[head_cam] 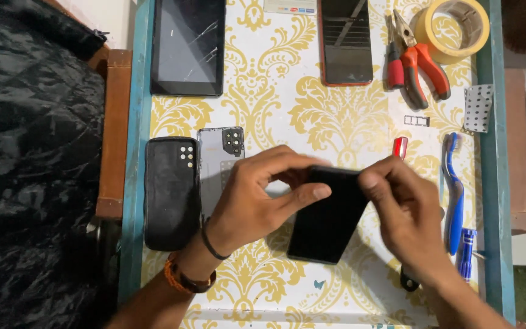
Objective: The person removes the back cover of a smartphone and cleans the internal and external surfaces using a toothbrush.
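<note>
**Two hands on a dark phone over a patterned tabletop**

A tabletop (275, 91) covered in white cloth with a yellow damask print, edged in teal, fills the view; dark quilted fabric lies off to one side. Both hands meet near the middle on a black rectangular smartphone (327, 222), tilted so its upper edge is raised between the fingers while its lower end rests on or just above the cloth.

The left hand (257, 198) arches over the phone's upper corner, thumb and forefinger closed on that edge, wrist bent and wearing a dark band and an orange beaded bracelet. The right hand (406, 216) comes from the opposite side, its fingers pinched shut on the other upper corner, knuckles up.

To hold it well, a steady, even pinch at both corners seems wise, keeping the slab from twisting and the low end supported.

Just beyond the left hand's fingers lie a grey phone back cover with a camera cut-out (219, 164) and a black phone case (171, 192). Past the right fingers sit a blue toothbrush (455, 195) and a small blue screwdriver (467, 253). Farther up are a cracked dark tablet (188, 45), a red-rimmed phone (346, 39), red-handled pliers (418, 61) and a roll of tan tape (453, 27).
</note>
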